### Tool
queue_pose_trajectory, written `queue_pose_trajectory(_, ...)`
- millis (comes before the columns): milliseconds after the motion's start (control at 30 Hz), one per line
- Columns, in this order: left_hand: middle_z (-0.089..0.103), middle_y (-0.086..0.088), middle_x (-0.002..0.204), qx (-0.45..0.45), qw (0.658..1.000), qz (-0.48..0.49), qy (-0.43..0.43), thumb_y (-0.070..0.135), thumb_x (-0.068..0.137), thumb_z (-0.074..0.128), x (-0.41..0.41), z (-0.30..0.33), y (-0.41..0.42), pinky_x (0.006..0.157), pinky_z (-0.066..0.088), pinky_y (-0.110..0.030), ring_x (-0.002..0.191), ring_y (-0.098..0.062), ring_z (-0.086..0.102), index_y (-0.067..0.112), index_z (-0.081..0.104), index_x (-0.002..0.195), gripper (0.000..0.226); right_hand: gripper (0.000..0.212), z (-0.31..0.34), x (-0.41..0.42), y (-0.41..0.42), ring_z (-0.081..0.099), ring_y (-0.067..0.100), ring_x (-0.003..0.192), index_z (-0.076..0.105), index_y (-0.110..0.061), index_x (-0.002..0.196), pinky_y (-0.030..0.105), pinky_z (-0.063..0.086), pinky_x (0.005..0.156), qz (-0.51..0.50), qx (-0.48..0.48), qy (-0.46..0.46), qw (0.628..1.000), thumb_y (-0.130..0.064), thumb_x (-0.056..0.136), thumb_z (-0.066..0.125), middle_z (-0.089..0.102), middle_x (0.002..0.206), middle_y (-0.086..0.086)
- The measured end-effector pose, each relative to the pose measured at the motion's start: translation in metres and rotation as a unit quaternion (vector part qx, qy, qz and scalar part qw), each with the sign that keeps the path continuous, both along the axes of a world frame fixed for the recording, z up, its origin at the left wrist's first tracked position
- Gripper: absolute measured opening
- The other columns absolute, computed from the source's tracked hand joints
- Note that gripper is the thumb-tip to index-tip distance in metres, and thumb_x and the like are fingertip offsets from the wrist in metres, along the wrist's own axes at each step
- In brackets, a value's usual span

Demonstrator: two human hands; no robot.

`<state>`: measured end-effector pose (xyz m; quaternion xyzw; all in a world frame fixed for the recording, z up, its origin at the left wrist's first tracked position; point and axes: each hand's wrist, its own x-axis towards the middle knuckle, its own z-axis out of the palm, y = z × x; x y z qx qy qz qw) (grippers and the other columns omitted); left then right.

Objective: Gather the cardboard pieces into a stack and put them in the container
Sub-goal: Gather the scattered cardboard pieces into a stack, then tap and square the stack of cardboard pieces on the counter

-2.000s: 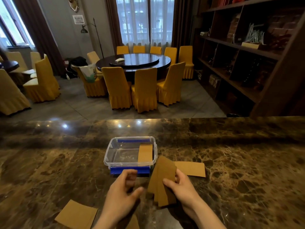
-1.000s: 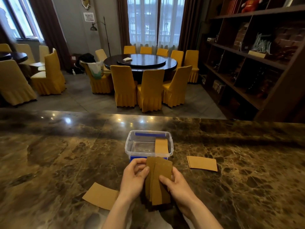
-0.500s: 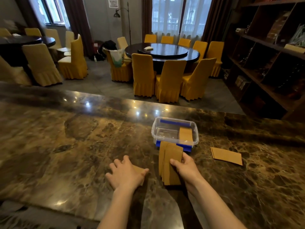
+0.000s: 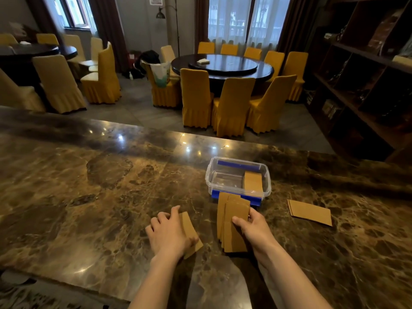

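Note:
My right hand [image 4: 253, 226] grips a fanned stack of brown cardboard pieces [image 4: 231, 221], held upright just in front of the container. My left hand [image 4: 167, 233] lies over a single cardboard piece [image 4: 189, 228] on the marble counter, fingers curled around its edge. The clear plastic container [image 4: 237, 172] with blue clips stands beyond the stack; one cardboard piece [image 4: 253, 181] lies inside at its right end. A further small pile of cardboard [image 4: 310, 211] rests flat on the counter to the right.
The brown marble counter [image 4: 100, 197] stretches wide to the left and right. Its near edge runs along the lower left. Beyond the far edge are yellow-covered chairs [image 4: 196, 101], a round dark table [image 4: 223, 65] and wooden shelves [image 4: 367, 74] at the right.
My left hand left the stack and went down to the left onto the loose piece, now curling around it. My right hand keeps the stack. The view swung left.

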<state>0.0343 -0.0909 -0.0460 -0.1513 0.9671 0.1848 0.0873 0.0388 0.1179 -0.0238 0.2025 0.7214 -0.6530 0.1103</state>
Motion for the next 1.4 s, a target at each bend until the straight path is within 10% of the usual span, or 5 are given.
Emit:
queue_pose_trajectory(200, 0.057, -0.008, 0.126, 0.305, 0.934, 0.125, 0.139, -0.009, 0.080, 0.077, -0.009, 0.009, -0.012, 0.088, 0.058, -0.046, 0.101, -0.025, 0.065, 0.027, 0.050, 0.135, 0.071, 0.041, 0.000, -0.002, -0.003, 0.065, 0.019, 0.111, 0.056, -0.025, 0.138, 0.043, 0.053, 0.097, 0.045, -0.014, 0.001, 0.999, -0.019, 0.099, 0.063, 0.068, 0.124, -0.001)
queue_pose_trajectory(467, 0.074, -0.010, 0.110, 0.568, 0.811, 0.048, 0.136, -0.011, 0.087, 0.071, -0.026, 0.034, 0.031, 0.070, 0.063, -0.025, 0.093, -0.018, 0.078, 0.027, 0.049, 0.134, 0.064, 0.035, 0.007, -0.011, -0.004, 0.069, 0.016, 0.111, 0.058, -0.033, 0.128, 0.045, 0.058, 0.098, 0.089, -0.049, 0.031, 0.994, -0.020, 0.097, 0.066, 0.071, 0.122, -0.003)
queue_pose_trajectory(900, 0.081, 0.002, 0.097, 0.494, 0.868, -0.012, 0.053, 0.007, 0.066, 0.095, -0.043, 0.013, 0.043, 0.083, 0.064, -0.039, 0.084, -0.006, 0.077, 0.035, 0.057, 0.114, 0.067, 0.035, 0.023, -0.028, -0.010, 0.072, 0.015, 0.107, 0.061, -0.028, 0.126, 0.045, 0.057, 0.101, 0.024, -0.030, 0.079, 0.996, -0.009, 0.096, 0.065, 0.076, 0.116, 0.000)
queue_pose_trajectory(1100, 0.081, 0.008, 0.088, 0.496, 0.858, -0.124, -0.046, 0.013, 0.066, 0.095, -0.053, 0.008, 0.078, 0.059, 0.058, -0.015, 0.080, 0.001, 0.076, 0.032, 0.056, 0.113, 0.064, 0.042, 0.019, -0.010, 0.037, 0.075, 0.011, 0.102, 0.060, -0.029, 0.123, 0.037, 0.061, 0.093, -0.061, -0.021, 0.063, 0.996, -0.016, 0.088, 0.078, 0.080, 0.111, -0.003)
queue_pose_trajectory(1400, 0.071, 0.003, 0.114, 0.404, 0.854, -0.286, -0.160, 0.036, 0.064, 0.092, -0.092, 0.039, 0.190, 0.089, 0.059, -0.039, 0.103, -0.017, 0.070, 0.037, 0.048, 0.108, 0.062, 0.063, 0.032, -0.001, 0.170, 0.073, 0.021, 0.105, 0.069, -0.033, 0.119, 0.041, 0.060, 0.090, -0.088, 0.002, 0.078, 0.993, -0.029, 0.062, 0.096, 0.078, 0.113, 0.004)
